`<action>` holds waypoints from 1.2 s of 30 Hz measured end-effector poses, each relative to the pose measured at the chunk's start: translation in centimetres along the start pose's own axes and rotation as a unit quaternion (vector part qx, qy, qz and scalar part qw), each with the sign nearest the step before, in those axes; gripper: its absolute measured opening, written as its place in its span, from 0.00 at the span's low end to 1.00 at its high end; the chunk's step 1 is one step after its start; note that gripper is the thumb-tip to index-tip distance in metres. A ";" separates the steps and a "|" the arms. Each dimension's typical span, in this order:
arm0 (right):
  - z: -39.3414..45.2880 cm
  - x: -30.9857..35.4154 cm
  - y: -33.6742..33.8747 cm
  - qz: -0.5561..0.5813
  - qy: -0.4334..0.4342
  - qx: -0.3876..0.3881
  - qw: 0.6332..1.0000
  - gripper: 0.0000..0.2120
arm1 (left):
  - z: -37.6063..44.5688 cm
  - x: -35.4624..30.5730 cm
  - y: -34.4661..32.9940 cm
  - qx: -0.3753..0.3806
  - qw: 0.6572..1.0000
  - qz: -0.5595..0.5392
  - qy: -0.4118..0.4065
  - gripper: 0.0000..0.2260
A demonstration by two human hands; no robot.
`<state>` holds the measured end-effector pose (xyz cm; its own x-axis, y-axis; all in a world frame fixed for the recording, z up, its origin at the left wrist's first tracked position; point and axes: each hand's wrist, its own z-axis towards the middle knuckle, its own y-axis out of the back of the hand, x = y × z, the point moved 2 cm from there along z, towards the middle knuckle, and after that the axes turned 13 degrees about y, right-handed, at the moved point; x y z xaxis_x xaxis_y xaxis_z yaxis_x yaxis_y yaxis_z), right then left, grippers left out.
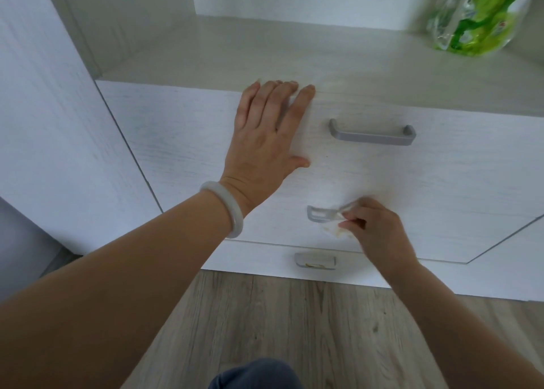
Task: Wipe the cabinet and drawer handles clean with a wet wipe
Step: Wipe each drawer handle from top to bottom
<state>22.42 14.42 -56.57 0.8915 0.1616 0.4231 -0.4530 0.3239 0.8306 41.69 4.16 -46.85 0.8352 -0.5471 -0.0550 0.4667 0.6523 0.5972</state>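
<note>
A white drawer unit faces me with three grey metal handles. The top handle (pixel 372 133) is bare. My left hand (pixel 266 135) lies flat, fingers straight, on the top drawer front (pixel 182 141) just left of that handle. My right hand (pixel 374 226) pinches a soiled, crumpled wet wipe (pixel 335 228) against the right part of the middle handle (pixel 321 213), whose right end is hidden by the wipe and fingers. The bottom handle (pixel 315 260) shows a yellowish smear on it.
A green and white plastic pack (pixel 479 14) stands on the open shelf (pixel 265 49) above the drawers, at the far right. A tall white cabinet side (pixel 44 108) rises on the left. Wood-look flooring (pixel 294 329) lies below.
</note>
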 end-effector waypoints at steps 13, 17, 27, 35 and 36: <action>0.2 0.0 -0.7 0.004 0.038 0.008 0.999 0.03 | 0.1 0.1 0.0 0.006 1.000 0.006 0.000 0.47; -0.6 -1.0 0.4 -0.004 0.030 -0.019 0.999 0.05 | 0.1 -0.1 -0.1 0.002 1.000 0.001 0.007 0.47; -1.3 -0.2 -0.3 0.005 0.039 -0.066 0.997 0.05 | 0.2 0.1 -0.2 -0.009 1.000 0.000 0.003 0.47; -2.4 -1.9 2.7 -0.025 -0.122 -0.127 0.984 0.04 | 0.1 0.0 -0.3 -0.010 1.000 -0.002 0.009 0.46; -2.4 -2.1 2.8 -0.023 -0.137 -0.128 0.982 0.04 | 0.1 0.0 -0.2 -0.010 1.000 -0.002 0.009 0.46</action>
<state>19.29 17.25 -56.02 0.8605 -0.1047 0.4985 -0.3656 0.5545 0.7476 41.54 3.98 -46.93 0.8384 -0.5404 -0.0714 0.4752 0.6604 0.5814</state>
